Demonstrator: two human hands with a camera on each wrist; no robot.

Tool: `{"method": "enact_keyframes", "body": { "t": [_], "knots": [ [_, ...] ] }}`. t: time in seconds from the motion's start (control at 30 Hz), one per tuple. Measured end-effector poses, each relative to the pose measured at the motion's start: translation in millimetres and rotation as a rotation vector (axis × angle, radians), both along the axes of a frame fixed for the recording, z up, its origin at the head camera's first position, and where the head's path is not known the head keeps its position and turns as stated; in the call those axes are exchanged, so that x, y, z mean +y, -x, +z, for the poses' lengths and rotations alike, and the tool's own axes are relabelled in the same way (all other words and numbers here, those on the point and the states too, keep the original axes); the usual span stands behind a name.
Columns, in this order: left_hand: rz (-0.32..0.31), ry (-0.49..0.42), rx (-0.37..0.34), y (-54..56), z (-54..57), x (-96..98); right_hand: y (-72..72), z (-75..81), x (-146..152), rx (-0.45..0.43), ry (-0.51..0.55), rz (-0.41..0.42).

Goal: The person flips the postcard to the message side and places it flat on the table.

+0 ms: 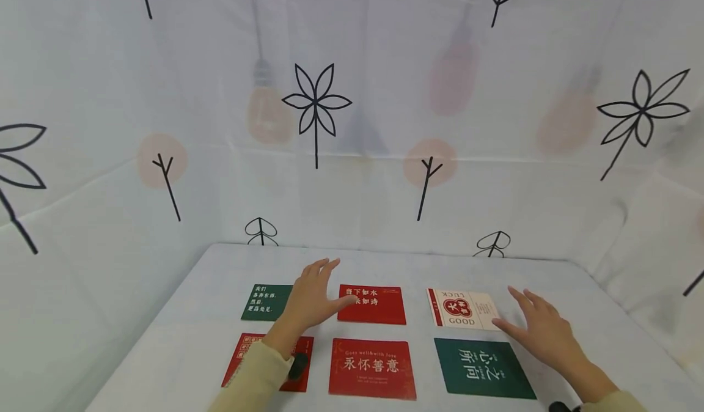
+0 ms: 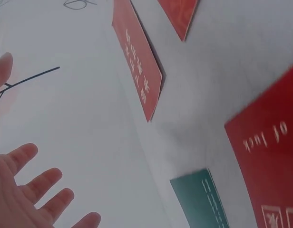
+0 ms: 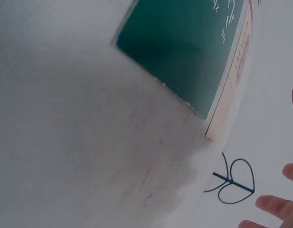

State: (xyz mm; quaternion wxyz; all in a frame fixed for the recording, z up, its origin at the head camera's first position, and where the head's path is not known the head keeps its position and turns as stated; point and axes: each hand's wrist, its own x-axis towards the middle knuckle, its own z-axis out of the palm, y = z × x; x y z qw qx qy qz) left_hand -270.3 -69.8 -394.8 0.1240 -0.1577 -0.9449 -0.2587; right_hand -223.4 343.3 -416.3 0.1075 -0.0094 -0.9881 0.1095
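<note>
My left hand [image 1: 312,299] hovers with fingers spread over the back row, between a green card [image 1: 258,310] and a red card [image 1: 387,309] that its thumb partly covers. Beneath the left forearm lies another red card [image 1: 238,352], half hidden by the sleeve. Raised on the right is my right hand [image 1: 544,334], its fingers apart and holding nothing. Nearest to it are a cream GOOD LUCK card [image 1: 484,314] and a dark green card [image 1: 462,382] with white characters. A red card [image 1: 372,384] lies front middle. In the left wrist view, the left palm [image 2: 11,197] is empty.
The cards lie flat in two rows on a white-covered table [image 1: 181,314]. A white cloth backdrop [image 1: 363,198] with black plant drawings and pinkish shapes rises behind the table and along both sides.
</note>
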Motion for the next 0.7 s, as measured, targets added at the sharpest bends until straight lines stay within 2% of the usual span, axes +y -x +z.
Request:
{"method": "enact_keyframes", "body": {
  "t": [0.23, 0.7],
  "knots": [
    [-0.035, -0.002, 0.001, 3.1, -3.0, 16.3, 3.6, 1.4, -7.2, 0.006, 0.017, 0.006],
    [-0.056, 0.003, -0.053, 4.4, 2.4, 52.2, 13.6, 0.3, -8.4, -0.029, 0.061, 0.032]
  ]
}}
